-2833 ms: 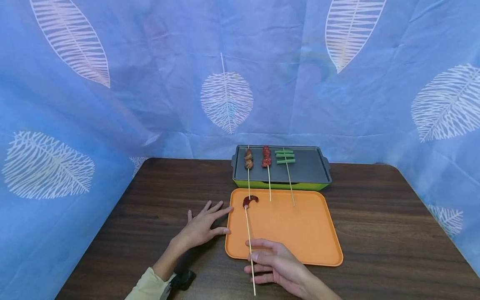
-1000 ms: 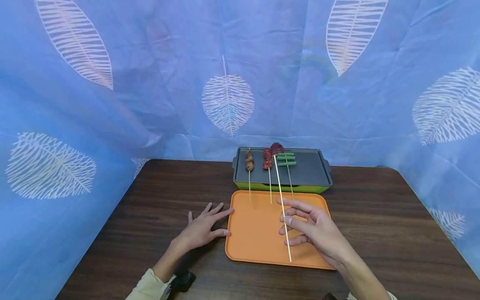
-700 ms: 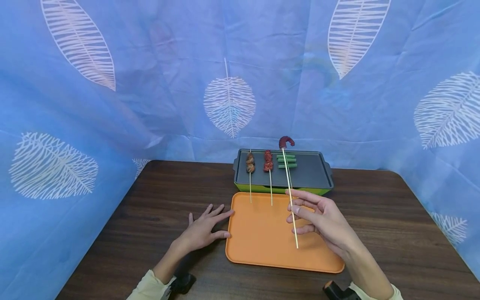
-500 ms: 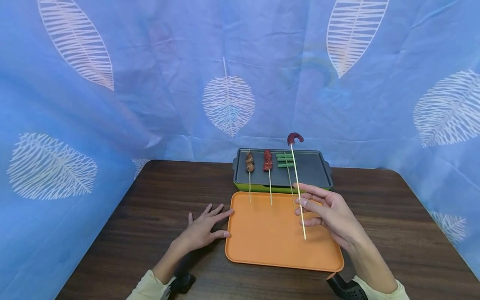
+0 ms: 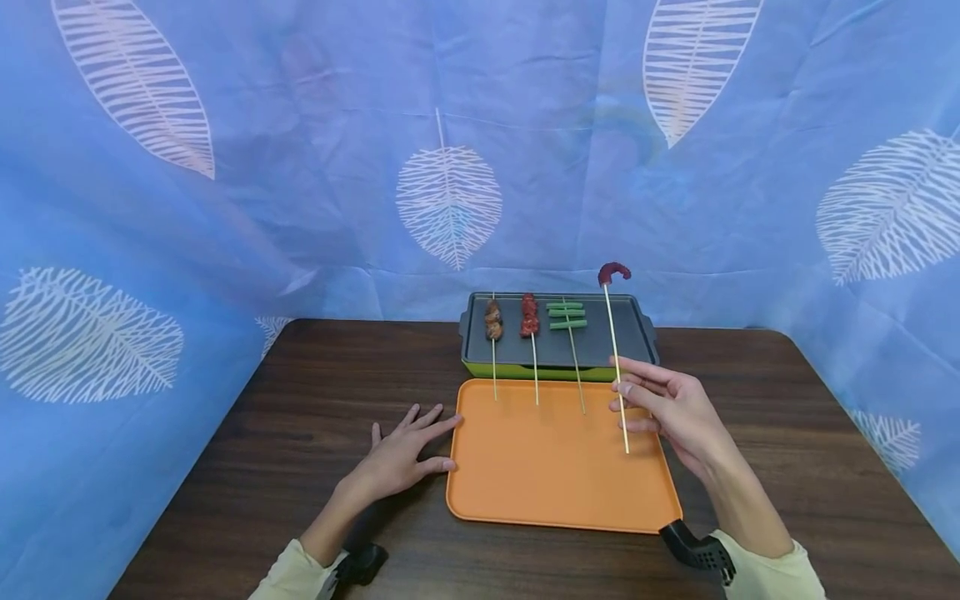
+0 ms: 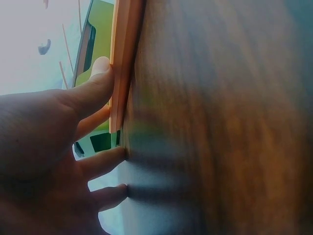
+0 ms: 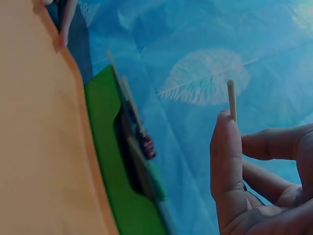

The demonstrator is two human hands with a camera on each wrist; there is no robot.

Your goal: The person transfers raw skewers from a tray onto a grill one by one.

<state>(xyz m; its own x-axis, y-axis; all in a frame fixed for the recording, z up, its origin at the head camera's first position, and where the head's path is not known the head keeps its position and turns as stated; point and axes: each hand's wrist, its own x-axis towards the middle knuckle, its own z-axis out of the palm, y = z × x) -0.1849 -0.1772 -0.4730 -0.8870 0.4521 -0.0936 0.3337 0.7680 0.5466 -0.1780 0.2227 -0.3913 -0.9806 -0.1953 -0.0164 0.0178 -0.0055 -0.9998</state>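
Note:
My right hand (image 5: 678, 408) pinches a wooden skewer (image 5: 611, 325) between thumb and fingers. A dark red, curled piece (image 5: 613, 272) tops it, raised above the grill's right part in the head view. The stick's lower end (image 7: 232, 100) sticks out past a finger in the right wrist view. My left hand (image 5: 401, 454) rests with spread fingers at the left edge of an orange tray (image 5: 555, 504); in the left wrist view, its thumb (image 6: 100, 68) touches the tray's rim. Three skewers lie on the grill: brown meat (image 5: 493, 321), red meat (image 5: 529, 317) and green pieces (image 5: 566, 315).
The grill, a dark plate (image 5: 615, 333) on a green base (image 5: 480, 368), stands right behind the tray on a dark wooden table (image 5: 360, 358). Handles of the lying skewers overhang the tray. A blue cloth (image 5: 337, 167) with white leaf prints hangs behind and at both sides.
My right hand has carried the skewer up and to the right, from above the tray's left part, past the green-piece skewer. My left hand stays at the tray edge.

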